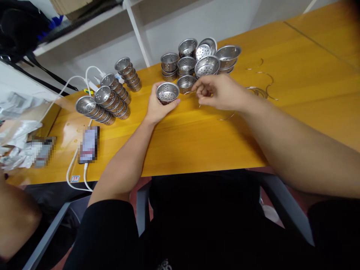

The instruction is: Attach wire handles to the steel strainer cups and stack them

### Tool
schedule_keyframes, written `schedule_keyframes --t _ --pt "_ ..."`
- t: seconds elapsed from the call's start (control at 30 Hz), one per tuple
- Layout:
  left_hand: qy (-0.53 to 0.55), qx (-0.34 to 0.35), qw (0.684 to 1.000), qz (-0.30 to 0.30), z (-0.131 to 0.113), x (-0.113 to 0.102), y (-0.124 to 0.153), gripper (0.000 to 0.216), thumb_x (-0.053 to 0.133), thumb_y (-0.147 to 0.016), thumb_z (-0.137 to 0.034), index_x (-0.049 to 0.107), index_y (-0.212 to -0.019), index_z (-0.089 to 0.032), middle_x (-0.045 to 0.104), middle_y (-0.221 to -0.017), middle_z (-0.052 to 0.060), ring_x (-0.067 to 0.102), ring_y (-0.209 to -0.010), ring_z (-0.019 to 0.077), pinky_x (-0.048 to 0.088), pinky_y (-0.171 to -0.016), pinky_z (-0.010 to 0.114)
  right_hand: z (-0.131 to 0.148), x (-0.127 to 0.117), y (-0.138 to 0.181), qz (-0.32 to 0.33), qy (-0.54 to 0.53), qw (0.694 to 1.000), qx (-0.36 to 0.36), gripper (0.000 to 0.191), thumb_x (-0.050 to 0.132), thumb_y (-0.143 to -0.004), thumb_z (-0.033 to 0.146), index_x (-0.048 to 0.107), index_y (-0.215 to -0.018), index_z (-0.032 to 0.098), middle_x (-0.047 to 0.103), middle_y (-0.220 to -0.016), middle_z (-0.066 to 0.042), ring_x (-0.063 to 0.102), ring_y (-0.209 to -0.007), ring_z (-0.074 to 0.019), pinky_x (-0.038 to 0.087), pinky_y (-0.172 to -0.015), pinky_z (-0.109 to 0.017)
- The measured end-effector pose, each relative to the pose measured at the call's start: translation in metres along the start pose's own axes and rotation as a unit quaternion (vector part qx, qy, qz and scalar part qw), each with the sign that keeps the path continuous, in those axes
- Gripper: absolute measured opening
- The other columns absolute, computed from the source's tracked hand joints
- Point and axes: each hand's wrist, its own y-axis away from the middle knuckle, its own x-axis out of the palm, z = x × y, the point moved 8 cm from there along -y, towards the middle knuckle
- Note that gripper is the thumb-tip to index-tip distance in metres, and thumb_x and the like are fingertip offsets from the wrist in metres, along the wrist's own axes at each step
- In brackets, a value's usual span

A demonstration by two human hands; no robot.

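My left hand (156, 108) grips a small perforated steel strainer cup (167, 92), open side up, just above the yellow wooden table (197, 138). My right hand (219, 92) hovers right beside it with fingers pinched, apparently on a thin wire, though the wire is too fine to confirm. A thin wire handle (226, 118) lies on the table under my right wrist. Behind my hands stands a cluster of loose strainer cups (197, 60), some stacked.
Several rows of nested cups (109, 99) lie on their sides at the left. More bent wires (263, 90) lie at the right. A phone (89, 144) with white cables (73, 172), crumpled paper (17, 138) and another person's arm (14, 221) are at the left.
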Motion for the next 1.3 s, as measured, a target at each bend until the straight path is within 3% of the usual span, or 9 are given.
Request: schedule_keyframes --t 0.1,0.23,0.4,0.6,0.73,0.87,1.1,1.23,1.3 --pt "0.016 0.044 0.999 0.005 0.017 0.005 -0.003 0.098 0.107 -0.100 -0.079 0.054 -0.170 -0.037 0.073 -0.167 0.013 0.082 -0.160 0.0350 0.068 -0.142 0.057 -0.008 0.001 -0.003 -0.051 -0.019 0.998 -0.007 0.015 0.085 -0.115 0.042 0.081 -0.119 0.028 0.091 -0.111 -0.013 0.082 -0.097 -0.0323 0.074 -0.096 -0.052" --pt "0.051 0.128 0.990 0.032 0.041 0.020 -0.010 0.105 0.092 -0.105 -0.093 0.046 -0.182 -0.040 0.065 -0.178 0.015 0.074 -0.170 0.0386 0.062 -0.147 0.061 -0.020 0.006 -0.010 -0.094 -0.123 0.987 -0.042 0.034 0.093 -0.117 0.060 0.080 -0.111 0.030 0.082 -0.091 -0.006 0.071 -0.070 -0.0227 0.065 -0.069 -0.042" --pt "0.032 0.192 0.980 0.033 0.041 0.025 -0.012 0.105 0.097 -0.098 -0.096 0.059 -0.175 -0.037 0.071 -0.168 0.014 0.073 -0.166 0.0426 0.057 -0.151 0.068 -0.016 0.004 -0.011 -0.141 -0.136 0.977 -0.081 0.053 0.094 -0.114 0.083 0.083 -0.110 0.032 0.075 -0.088 -0.005 0.059 -0.074 -0.0235 0.057 -0.070 -0.046" --pt "0.072 0.177 0.980 0.055 0.027 0.033 -0.004 0.100 0.096 -0.100 -0.097 0.059 -0.168 -0.034 0.076 -0.158 0.013 0.083 -0.147 0.0365 0.069 -0.136 0.062 -0.011 0.011 -0.009 -0.135 -0.124 0.982 -0.055 0.051 0.095 -0.113 0.084 0.087 -0.112 0.034 0.069 -0.085 -0.005 0.056 -0.077 -0.0253 0.057 -0.069 -0.047" --pt "0.059 0.130 0.988 0.065 0.027 0.034 -0.005 0.114 0.109 -0.087 -0.096 0.057 -0.168 -0.034 0.079 -0.157 0.013 0.085 -0.147 0.0372 0.070 -0.134 0.062 -0.013 0.012 -0.008 -0.136 -0.160 0.977 -0.031 0.060 0.095 -0.106 0.096 0.086 -0.112 0.037 0.064 -0.081 -0.004 0.058 -0.083 -0.0277 0.063 -0.074 -0.048" --pt "0.043 0.119 0.990 0.068 0.015 0.030 -0.004 0.116 0.117 -0.078 -0.092 0.067 -0.162 -0.030 0.082 -0.154 0.014 0.086 -0.145 0.0397 0.071 -0.134 0.064 -0.013 0.010 -0.008 -0.137 -0.180 0.974 -0.033 0.063 0.095 -0.104 0.098 0.085 -0.109 0.037 0.060 -0.080 -0.004 0.055 -0.083 -0.0278 0.061 -0.073 -0.049" --pt "0.021 0.113 0.991 0.071 0.013 0.033 0.000 0.112 0.117 -0.081 -0.087 0.066 -0.161 -0.028 0.082 -0.153 0.015 0.086 -0.145 0.0404 0.071 -0.135 0.066 -0.011 0.011 -0.009 -0.141 -0.150 0.978 -0.042 0.053 0.096 -0.111 0.086 0.087 -0.109 0.034 0.064 -0.084 -0.004 0.052 -0.077 -0.0254 0.054 -0.071 -0.048" --pt "0.041 0.146 0.987 0.056 0.020 0.036 -0.002 0.100 0.101 -0.103 -0.083 0.052 -0.174 -0.032 0.075 -0.167 0.017 0.082 -0.155 0.0379 0.070 -0.137 0.062 -0.010 0.008 -0.010 -0.146 -0.146 0.977 -0.057 0.052 0.097 -0.111 0.084 0.085 -0.107 0.034 0.056 -0.077 -0.001 0.047 -0.073 -0.0232 0.049 -0.068 -0.046" --pt "0.034 0.151 0.987 0.053 0.021 0.036 -0.002 0.098 0.101 -0.105 -0.080 0.050 -0.176 -0.034 0.072 -0.170 0.016 0.081 -0.158 0.0370 0.069 -0.138 0.061 -0.011 0.006 -0.010 -0.149 -0.153 0.976 -0.051 0.050 0.098 -0.112 0.081 0.083 -0.105 0.034 0.053 -0.075 0.000 0.047 -0.073 -0.0232 0.049 -0.067 -0.045"
